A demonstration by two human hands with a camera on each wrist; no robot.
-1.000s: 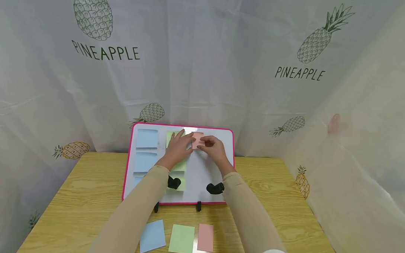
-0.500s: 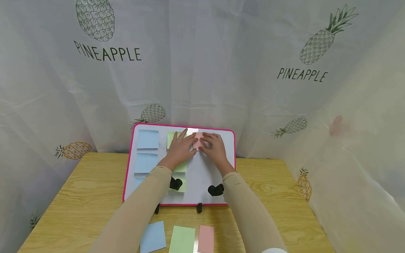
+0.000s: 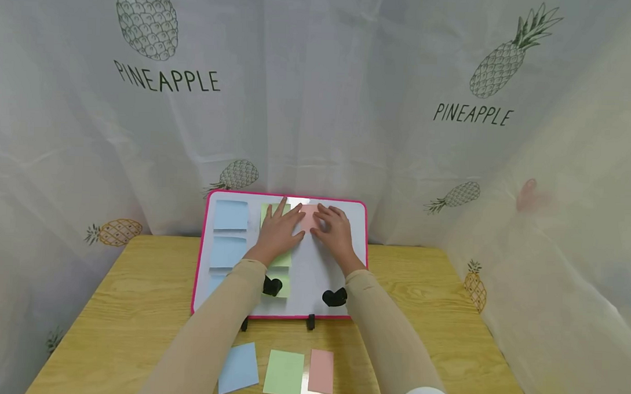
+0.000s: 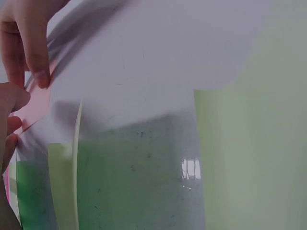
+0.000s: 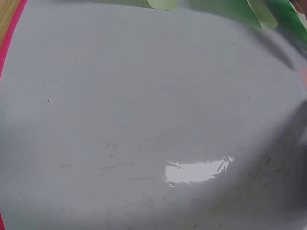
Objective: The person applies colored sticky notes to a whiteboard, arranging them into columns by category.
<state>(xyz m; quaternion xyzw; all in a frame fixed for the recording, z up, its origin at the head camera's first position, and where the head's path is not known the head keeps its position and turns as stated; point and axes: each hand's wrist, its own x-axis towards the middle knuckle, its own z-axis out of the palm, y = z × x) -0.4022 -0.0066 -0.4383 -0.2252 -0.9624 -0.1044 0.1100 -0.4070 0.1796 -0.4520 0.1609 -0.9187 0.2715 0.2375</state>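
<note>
Near the top of the whiteboard [image 3: 318, 278], a small pink sticky note [image 3: 308, 219] lies between the two hands. The left hand [image 3: 276, 233] spreads over the green notes, its fingertips and thumb touching the pink note's left side. On the other side, the right hand [image 3: 337, 231] rests with bent fingers, thumb and index apart along the note's right edge. In the left wrist view, fingertips of both hands meet the pink note [image 4: 38, 103]. The right wrist view shows mostly bare board [image 5: 144, 96], with the right hand out of sight.
Blue sticky notes [image 3: 230, 215] form the left column, and green ones [image 3: 278, 285] the middle column. On the wooden table [image 3: 421, 316] in front are a blue pad [image 3: 239, 368], a green pad [image 3: 284, 373] and a pink pad [image 3: 321, 371]. A pineapple-print curtain [image 3: 339, 105] hangs behind.
The right thumb and fingers have gone from pinching the pink note to spreading along its right edge. The left hand stays at its left side, with only slight movement.
</note>
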